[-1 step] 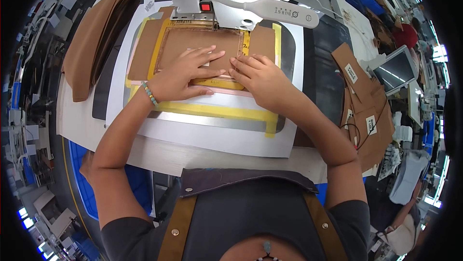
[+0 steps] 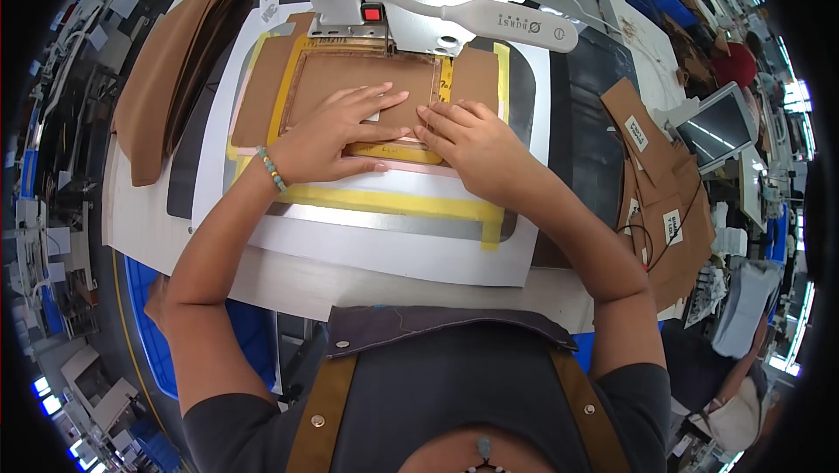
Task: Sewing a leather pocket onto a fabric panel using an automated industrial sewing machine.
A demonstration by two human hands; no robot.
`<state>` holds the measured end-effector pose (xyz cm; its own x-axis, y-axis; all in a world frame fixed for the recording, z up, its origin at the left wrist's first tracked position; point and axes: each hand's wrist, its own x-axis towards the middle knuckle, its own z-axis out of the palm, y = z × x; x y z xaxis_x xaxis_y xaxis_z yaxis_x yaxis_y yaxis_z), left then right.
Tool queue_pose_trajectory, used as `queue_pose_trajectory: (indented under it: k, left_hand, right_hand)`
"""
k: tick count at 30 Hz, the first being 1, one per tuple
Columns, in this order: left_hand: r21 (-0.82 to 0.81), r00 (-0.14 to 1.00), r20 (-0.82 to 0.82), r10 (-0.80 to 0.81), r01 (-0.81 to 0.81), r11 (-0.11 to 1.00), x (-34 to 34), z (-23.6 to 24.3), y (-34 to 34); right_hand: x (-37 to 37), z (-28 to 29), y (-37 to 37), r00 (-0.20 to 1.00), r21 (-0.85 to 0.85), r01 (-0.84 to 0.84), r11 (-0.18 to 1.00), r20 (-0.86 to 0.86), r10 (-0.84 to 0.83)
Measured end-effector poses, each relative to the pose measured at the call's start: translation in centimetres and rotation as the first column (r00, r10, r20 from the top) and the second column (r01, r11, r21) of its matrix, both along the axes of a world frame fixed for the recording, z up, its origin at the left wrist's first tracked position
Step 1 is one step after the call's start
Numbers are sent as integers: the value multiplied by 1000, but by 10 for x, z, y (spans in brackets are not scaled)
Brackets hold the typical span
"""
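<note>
My left hand (image 2: 330, 136) lies flat, fingers spread, on a brown panel (image 2: 358, 75) that looks like leather or fabric. A small white patch shows between its fingers. My right hand (image 2: 481, 145) is open too, its slightly bent fingertips resting at the lower right corner of a yellow-edged frame (image 2: 286, 93) around the panel. Both palms face down and the fingertips nearly meet. Under the frame is a white template sheet (image 2: 393, 261) with yellow tape (image 2: 384, 199). Directly beyond my hands stands the white head of a sewing machine (image 2: 411, 10), overhanging the frame's far edge.
A stack of brown pieces (image 2: 166, 79) lies on the left of the table. Brown pieces with white labels (image 2: 651, 184) and a dark cable are at right, near a small screen (image 2: 717, 128). A lamp arm (image 2: 516, 22) juts over the work. Another person's arm (image 2: 743, 372) shows at far right.
Both my hands stay in the same place on the work. At the far right, the other person and the light cloth there have shifted slightly.
</note>
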<state>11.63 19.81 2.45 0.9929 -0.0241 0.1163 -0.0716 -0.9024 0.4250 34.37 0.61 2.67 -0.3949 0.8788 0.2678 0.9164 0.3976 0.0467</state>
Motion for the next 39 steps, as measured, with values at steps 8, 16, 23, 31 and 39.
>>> queue_pose_trajectory:
  k: [8, 16, 23, 31, 39]
  left_hand:
    - [-189, 999, -35, -42, 35, 981, 10, 0, 14]
    - [-27, 995, -39, -93, 92, 995, 15, 2, 22]
    - [105, 987, 25, -160, 156, 982, 21, -2, 28]
    - [161, 989, 47, -137, 128, 979, 36, -3, 36]
    - [96, 995, -80, -61, 69, 993, 51, 5, 47]
  right_hand:
    - [-4, -2, -3, 999, 60, 20, 998, 26, -22]
    - [-3, -1, -1, 999, 71, 36, 997, 37, -39]
    - [1, -4, 1, 997, 43, 71, 997, -19, -70]
    - [20, 12, -9, 978, 57, 162, 985, -145, -152]
    - [44, 9, -12, 939, 86, 287, 954, -224, -262]
